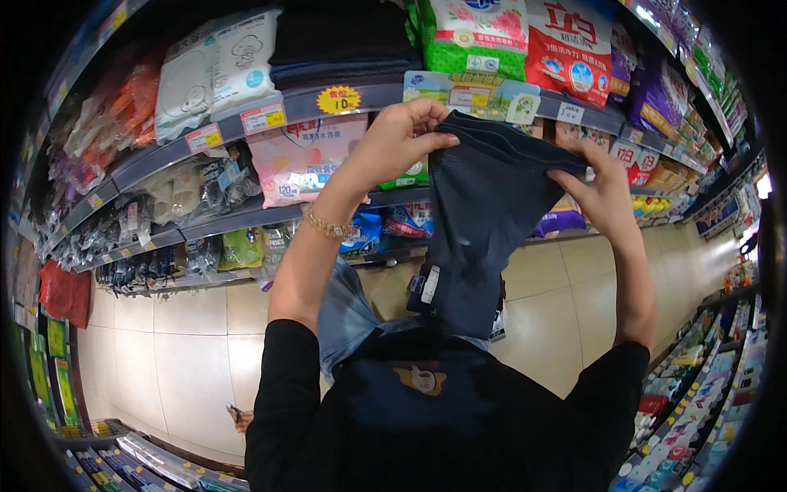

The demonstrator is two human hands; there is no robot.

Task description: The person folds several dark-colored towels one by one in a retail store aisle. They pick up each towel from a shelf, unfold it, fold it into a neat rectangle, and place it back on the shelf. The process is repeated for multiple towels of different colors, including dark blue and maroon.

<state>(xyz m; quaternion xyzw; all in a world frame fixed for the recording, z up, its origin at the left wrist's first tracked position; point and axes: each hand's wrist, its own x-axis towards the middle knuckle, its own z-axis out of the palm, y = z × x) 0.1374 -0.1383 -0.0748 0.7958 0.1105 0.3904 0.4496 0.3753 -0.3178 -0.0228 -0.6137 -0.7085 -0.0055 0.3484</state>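
Observation:
A dark navy folded garment (486,203), perhaps trousers or leggings, hangs in front of my chest. Its upper edge shows several fabric layers and is pinched at the left corner by my left hand (406,138). At the right corner my right hand (596,184) grips the same edge between thumb and fingers. White tags (430,285) dangle near the garment's lower left side. Straight ahead on the upper shelf lies a stack of folded dark clothes (344,46), above a yellow starburst price tag (339,99).
Green and red laundry detergent bags (569,52) stand right of the stack, white tissue packs (215,67) left of it. A pink pack (301,163) sits one shelf lower. Low racks of small goods (695,393) line the right rear. Pale floor tiles (184,363) lie below.

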